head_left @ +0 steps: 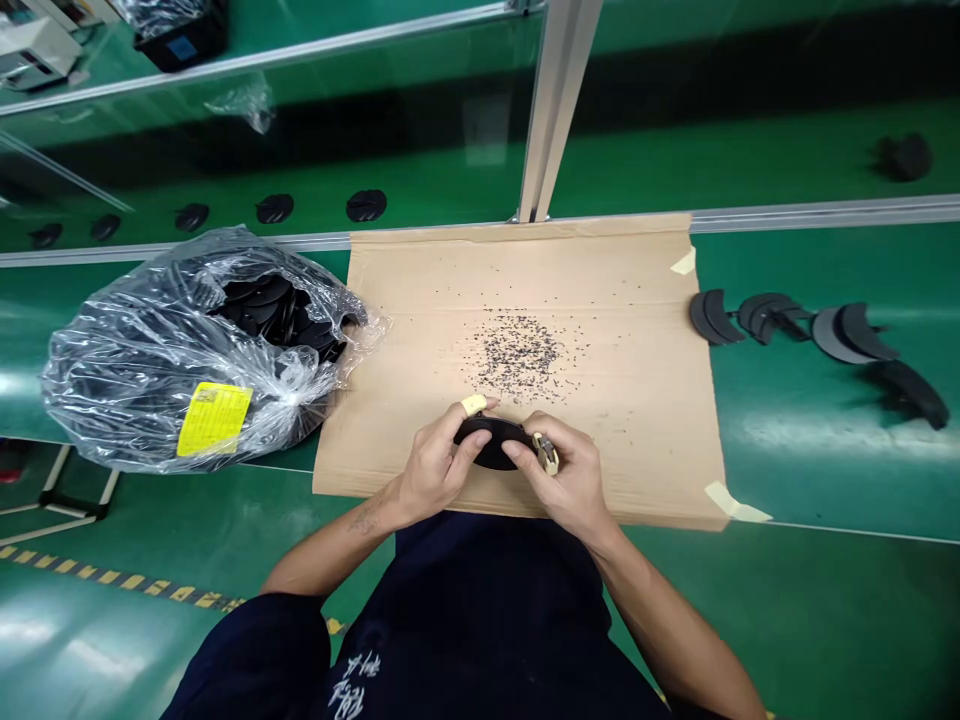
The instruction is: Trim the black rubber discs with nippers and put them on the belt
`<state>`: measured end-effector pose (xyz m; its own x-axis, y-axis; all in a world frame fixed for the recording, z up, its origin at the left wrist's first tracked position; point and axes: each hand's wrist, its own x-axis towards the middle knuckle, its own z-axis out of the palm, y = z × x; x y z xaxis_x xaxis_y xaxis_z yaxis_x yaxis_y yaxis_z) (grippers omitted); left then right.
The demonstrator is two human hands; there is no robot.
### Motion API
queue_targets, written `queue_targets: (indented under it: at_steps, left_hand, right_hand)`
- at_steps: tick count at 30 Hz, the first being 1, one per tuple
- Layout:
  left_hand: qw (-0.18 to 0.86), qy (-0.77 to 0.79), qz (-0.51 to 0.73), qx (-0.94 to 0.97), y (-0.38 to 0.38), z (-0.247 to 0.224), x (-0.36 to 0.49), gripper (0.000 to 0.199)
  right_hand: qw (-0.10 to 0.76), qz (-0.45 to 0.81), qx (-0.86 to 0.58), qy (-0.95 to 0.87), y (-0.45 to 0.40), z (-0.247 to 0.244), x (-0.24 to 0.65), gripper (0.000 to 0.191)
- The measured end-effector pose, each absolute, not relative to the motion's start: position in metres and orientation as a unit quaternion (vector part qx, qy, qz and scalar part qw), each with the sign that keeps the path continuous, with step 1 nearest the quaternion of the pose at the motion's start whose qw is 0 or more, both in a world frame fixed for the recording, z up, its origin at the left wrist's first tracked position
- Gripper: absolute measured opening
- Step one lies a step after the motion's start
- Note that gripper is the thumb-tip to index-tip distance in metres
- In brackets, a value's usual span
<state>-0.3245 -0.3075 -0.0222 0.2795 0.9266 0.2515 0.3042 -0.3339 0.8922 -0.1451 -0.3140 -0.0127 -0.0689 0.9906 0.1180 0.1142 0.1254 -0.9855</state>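
Both of my hands hold a black curved plastic part (495,445) above the front of a cardboard sheet (645,420). My left hand (439,465) grips its left end, thumb on top, with yellow tape round the index finger. At the right end, my right hand (566,470) pinches the part between thumb and fingers. A small metal-and-yellow tool (546,454) also sits in my right hand; its exact kind is unclear. Tiny black scraps (519,352) lie scattered over the cardboard just beyond the part.
Left stands a clear plastic bag (127,350) of black parts with a yellow label (214,418). Several black curved parts (851,332) lie to the right. Behind the cardboard rise a metal post (559,110) and a clear panel. Tape (735,502) fixes the cardboard's corner.
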Motion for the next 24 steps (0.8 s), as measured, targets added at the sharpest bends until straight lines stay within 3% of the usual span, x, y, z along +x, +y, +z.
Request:
queue_targets:
  at_steps: [9, 17, 20, 24]
  left_hand:
    - [0.358, 0.444, 0.420, 0.706, -0.311, -0.025, -0.323, 0.032]
    - [0.500, 0.408, 0.441, 0.624, -0.308, -0.006, -0.318, 0.030]
    - [0.487, 0.382, 0.458, 0.638, -0.306, 0.003, -0.317, 0.023]
    - [0.464, 0.352, 0.450, 0.677, -0.305, 0.009, -0.318, 0.027]
  right_hand:
    - [0.494, 0.432, -0.467, -0.592, -0.313, -0.016, -0.145, 0.022]
    - [0.551, 0.364, -0.390, -0.642, -0.315, -0.024, -0.141, 0.007]
    - [0.579, 0.319, -0.354, -0.661, -0.316, -0.029, -0.140, 0.009]
    - [0.581, 0.284, -0.341, -0.682, -0.317, -0.030, -0.140, 0.009]
